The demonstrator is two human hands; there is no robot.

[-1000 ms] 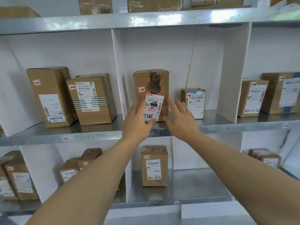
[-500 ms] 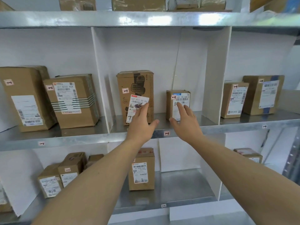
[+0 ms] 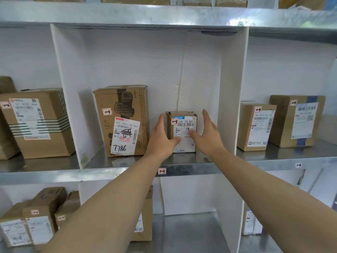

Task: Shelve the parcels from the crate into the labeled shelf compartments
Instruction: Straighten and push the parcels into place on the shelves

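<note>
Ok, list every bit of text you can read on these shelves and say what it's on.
"642 H431-00 051": printed on the sticker on the tall box
"7786": handwritten on that sticker
"530- D5 A68": front of the small box
"1-3": tag on the shelf edge
All other print: too small or blurred to read.

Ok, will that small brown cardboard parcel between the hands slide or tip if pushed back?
Likely slides: the small brown cardboard parcel sits flat on the smooth metal shelf and looks squat, so tipping seems unlikely. Probably stiff: its corners look square, though the top is slightly rumpled. Presumably light, being much smaller than the tall brown carton beside it.
</note>
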